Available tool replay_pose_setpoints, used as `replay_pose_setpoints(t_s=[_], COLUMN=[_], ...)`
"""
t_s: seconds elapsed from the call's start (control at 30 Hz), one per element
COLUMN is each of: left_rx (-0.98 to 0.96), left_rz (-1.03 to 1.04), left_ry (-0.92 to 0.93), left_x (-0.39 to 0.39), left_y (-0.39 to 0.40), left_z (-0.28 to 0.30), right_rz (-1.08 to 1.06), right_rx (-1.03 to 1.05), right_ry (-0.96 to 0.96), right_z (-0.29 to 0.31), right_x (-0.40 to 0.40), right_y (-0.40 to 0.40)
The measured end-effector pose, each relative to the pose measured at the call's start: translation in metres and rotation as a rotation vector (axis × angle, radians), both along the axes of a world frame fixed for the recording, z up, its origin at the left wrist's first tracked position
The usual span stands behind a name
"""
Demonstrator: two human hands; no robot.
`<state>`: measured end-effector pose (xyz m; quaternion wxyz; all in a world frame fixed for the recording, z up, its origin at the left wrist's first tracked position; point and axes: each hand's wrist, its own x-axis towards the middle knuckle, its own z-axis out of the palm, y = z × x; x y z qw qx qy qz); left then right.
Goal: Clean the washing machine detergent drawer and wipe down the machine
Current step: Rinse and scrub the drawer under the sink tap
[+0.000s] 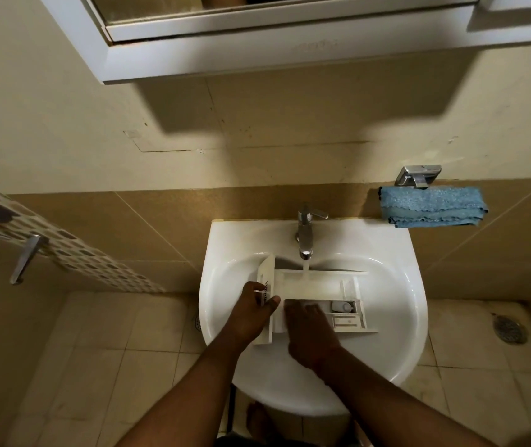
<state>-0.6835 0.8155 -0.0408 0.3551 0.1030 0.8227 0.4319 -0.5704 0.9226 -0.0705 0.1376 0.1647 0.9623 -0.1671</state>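
White plastic filled both hands: the left hand [252,309] gripped the front panel of the single detergent drawer [319,304], fingers curled over the panel's edge and thumb on its inner face, while the right hand [311,330] lay flat with straight fingers on the drawer's near compartment. The drawer lay inside the sink [396,317], its long axis running left to right across the basin, front panel pointing to the left and standing roughly upright, and the open compartments facing up. Two long compartments showed, with smaller fittings at the right end, though how those were divided could not be told. One chrome tap [305,232] stood at the back of the sink, and one stream of water [306,269] fell from it into the far compartment. One folded blue cloth [433,206] rested on the tiled ledge to the right of the tap, just below a metal wall fitting [418,176]. One white mirror cabinet [257,43] hung above. Two floor drains showed on the tiled floor, one [510,330] to the right of the sink and one [197,322] partly hidden at its left edge.
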Motion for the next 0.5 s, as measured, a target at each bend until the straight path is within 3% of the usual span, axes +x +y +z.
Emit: replay_pose_setpoints(t_s=[0.13, 0.23, 0.3, 0.37, 0.43, 0.5], left_rx=[0.000, 0.019, 0.030, 0.052, 0.062, 0.076], left_rz=[0.001, 0.007, 0.014, 0.013, 0.018, 0.027], left_ry=[0.012, 0.010, 0.003, -0.005, -0.017, -0.035], left_x=[0.002, 0.000, 0.000, 0.001, 0.002, 0.002], left_y=[-0.001, -0.001, -0.002, -0.002, -0.001, 0.000], left_z=[-0.003, -0.003, -0.005, -0.004, -0.003, -0.001], right_rz=[0.094, -0.249, -0.655, -1.011, -1.218, -1.289], right_rx=[-0.077, -0.316, -0.648, -1.149, -1.632, -1.934], right_ry=[0.016, -0.004, 0.191, 0.378, 0.453, 0.458], right_z=[0.002, 0.003, 0.010, 0.017, 0.023, 0.028], right_x=[0.009, 0.014, -0.004, -0.033, -0.056, -0.068], right_y=[0.023, 0.063, 0.072, 0.071, 0.068, 0.060])
